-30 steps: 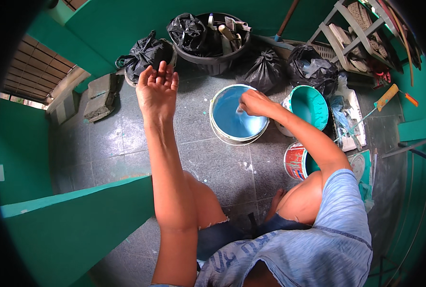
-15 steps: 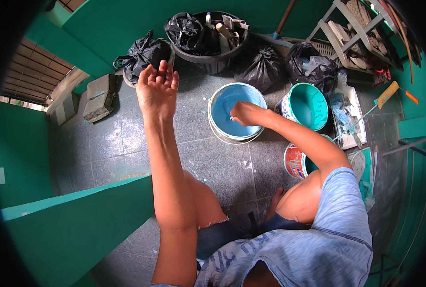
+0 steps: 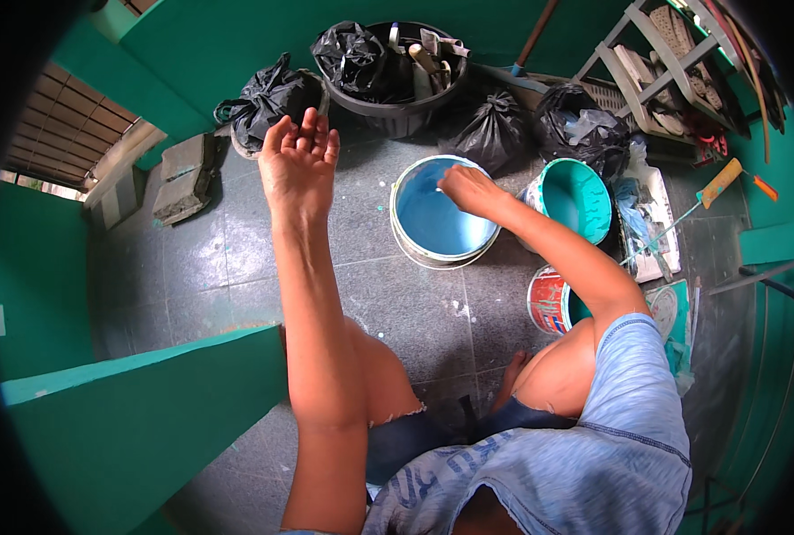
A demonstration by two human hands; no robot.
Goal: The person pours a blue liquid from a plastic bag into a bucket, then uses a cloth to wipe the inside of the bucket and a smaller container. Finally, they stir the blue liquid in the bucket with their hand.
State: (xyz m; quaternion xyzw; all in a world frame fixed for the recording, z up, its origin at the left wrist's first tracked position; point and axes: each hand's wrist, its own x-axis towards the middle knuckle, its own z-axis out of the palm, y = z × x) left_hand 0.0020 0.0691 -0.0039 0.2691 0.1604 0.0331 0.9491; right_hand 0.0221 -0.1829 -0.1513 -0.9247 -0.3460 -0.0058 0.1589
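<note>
A pale-rimmed bucket [image 3: 399, 230] stands on the floor in front of me with blue liquid inside. Over its right rim my right hand [image 3: 470, 191] reaches in, fingers closed, with a small pale tip at the fingers; what they hold is mostly hidden. My left hand [image 3: 298, 175] is raised in the air left of the bucket. Its palm faces up, the fingers are apart and loosely curled, and nothing lies in it. Just right of the blue bucket sits another bucket coated in turquoise paint [image 3: 579, 198].
A red-and-white paint can [image 3: 547, 300] stands below my right forearm. A paint roller [image 3: 720, 182] rests at the right. Black garbage bags [image 3: 491, 129] and a black tub [image 3: 397, 120] line the back wall. Concrete blocks [image 3: 184, 178] lie left; a low green wall [image 3: 147, 406] runs nearby.
My right hand has moved from the middle of the blue bucket toward its far right side, fingers still closed. My left hand stays almost where it was.
</note>
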